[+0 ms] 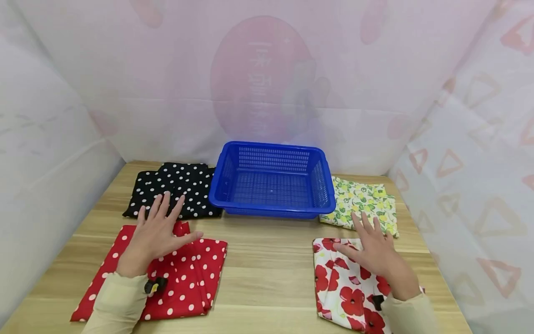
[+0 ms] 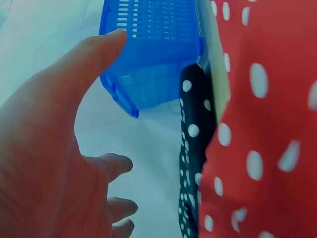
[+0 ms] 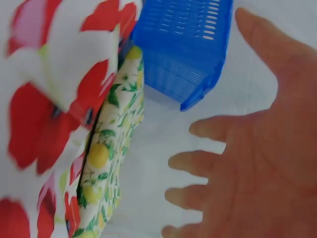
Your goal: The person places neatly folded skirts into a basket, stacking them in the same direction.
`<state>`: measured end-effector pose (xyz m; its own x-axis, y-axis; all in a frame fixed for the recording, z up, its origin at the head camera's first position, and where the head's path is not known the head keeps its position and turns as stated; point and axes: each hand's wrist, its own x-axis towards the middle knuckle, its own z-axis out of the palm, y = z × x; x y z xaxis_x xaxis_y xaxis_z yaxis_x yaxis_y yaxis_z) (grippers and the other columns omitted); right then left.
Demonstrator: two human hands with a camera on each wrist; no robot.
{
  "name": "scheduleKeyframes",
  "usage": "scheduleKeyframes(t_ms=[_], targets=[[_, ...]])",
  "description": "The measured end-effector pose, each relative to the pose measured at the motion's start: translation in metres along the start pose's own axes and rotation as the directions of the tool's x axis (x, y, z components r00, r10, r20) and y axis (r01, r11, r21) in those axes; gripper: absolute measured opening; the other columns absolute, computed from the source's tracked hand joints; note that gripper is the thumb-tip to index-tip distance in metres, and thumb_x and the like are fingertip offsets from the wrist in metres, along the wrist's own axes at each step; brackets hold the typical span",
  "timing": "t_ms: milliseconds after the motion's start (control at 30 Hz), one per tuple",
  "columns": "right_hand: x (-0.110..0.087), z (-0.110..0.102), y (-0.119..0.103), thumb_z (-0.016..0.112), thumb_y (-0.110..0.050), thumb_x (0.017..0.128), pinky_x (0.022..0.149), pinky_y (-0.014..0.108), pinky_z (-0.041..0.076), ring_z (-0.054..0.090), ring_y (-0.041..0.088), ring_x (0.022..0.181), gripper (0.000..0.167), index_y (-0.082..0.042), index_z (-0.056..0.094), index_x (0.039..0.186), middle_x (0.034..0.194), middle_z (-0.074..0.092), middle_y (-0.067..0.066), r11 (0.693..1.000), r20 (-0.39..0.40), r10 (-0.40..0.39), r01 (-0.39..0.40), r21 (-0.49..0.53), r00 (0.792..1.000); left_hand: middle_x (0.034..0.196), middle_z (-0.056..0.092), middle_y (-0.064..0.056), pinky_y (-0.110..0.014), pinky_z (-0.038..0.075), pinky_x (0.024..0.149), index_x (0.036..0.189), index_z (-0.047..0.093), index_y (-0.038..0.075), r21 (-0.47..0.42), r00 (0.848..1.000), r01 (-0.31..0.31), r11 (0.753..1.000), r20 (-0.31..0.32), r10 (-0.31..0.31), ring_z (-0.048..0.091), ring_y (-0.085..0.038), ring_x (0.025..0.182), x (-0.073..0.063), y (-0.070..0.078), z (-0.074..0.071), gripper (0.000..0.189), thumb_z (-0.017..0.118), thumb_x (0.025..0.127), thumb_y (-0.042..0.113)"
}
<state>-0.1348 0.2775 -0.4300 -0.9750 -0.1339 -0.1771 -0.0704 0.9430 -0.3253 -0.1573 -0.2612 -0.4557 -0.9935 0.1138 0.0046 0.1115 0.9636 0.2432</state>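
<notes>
Fingers spread, my left hand (image 1: 156, 239) hovers palm down above a folded red cloth with white dots (image 1: 183, 283). Its fingertips overlap the near edge of a folded black polka-dot cloth (image 1: 183, 185) in the head view. My right hand (image 1: 375, 253), also spread and holding nothing, is above a folded white cloth with red flowers (image 1: 346, 297). Just beyond its fingertips lies a folded cloth with a lemon-and-leaf print (image 1: 363, 202). Between the two back cloths stands a blue plastic basket (image 1: 271, 208) with nothing in it. Both wrist views show the palms and the basket's side.
All of this rests on a wood-grain table (image 1: 267, 273). A pale printed curtain (image 1: 167, 116) rises behind the basket, and similar sheets close off the left and right sides. The basket overlaps the inner edges of the black and lemon cloths in the head view.
</notes>
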Motion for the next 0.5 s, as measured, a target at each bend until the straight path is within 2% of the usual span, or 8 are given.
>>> scheduleKeyframes(t_ms=[133,333,500], targets=[[-0.012,0.001,0.006,0.064,-0.074,0.091,0.114,0.089,0.01,0.008,0.067,0.154,0.112,-0.008,0.019,0.169,0.173,0.014,0.033,0.999,0.065,-0.045,0.043,0.02,0.997,0.176,0.008,-0.027,-0.076,0.007,0.127,0.169,0.02,0.006,-0.003,0.997,-0.073,0.997,-0.012,0.073,0.009,-0.051,0.162,0.01,0.009,-0.011,0.112,0.058,0.091,0.078],[-0.032,0.003,0.019,0.069,-0.072,0.088,0.111,0.089,0.021,0.014,0.067,0.153,0.113,-0.007,0.024,0.168,0.172,0.02,0.033,0.996,0.097,-0.084,0.085,-0.001,0.992,0.177,0.004,-0.025,-0.068,0.01,0.131,0.167,0.019,-0.002,-0.059,0.983,-0.185,0.981,-0.02,0.184,0.009,-0.046,0.164,0.038,0.026,-0.029,0.094,0.049,0.105,0.063],[-0.044,0.009,0.03,0.073,-0.07,0.085,0.107,0.091,0.024,0.016,0.068,0.152,0.113,-0.006,0.028,0.166,0.169,0.024,0.036,0.996,0.124,-0.083,0.086,-0.019,0.989,0.178,0.003,-0.022,-0.064,0.012,0.132,0.167,0.013,-0.002,-0.13,0.98,-0.197,0.972,0.01,0.2,0.01,-0.046,0.164,0.063,0.037,-0.033,0.091,0.042,0.108,0.061]])
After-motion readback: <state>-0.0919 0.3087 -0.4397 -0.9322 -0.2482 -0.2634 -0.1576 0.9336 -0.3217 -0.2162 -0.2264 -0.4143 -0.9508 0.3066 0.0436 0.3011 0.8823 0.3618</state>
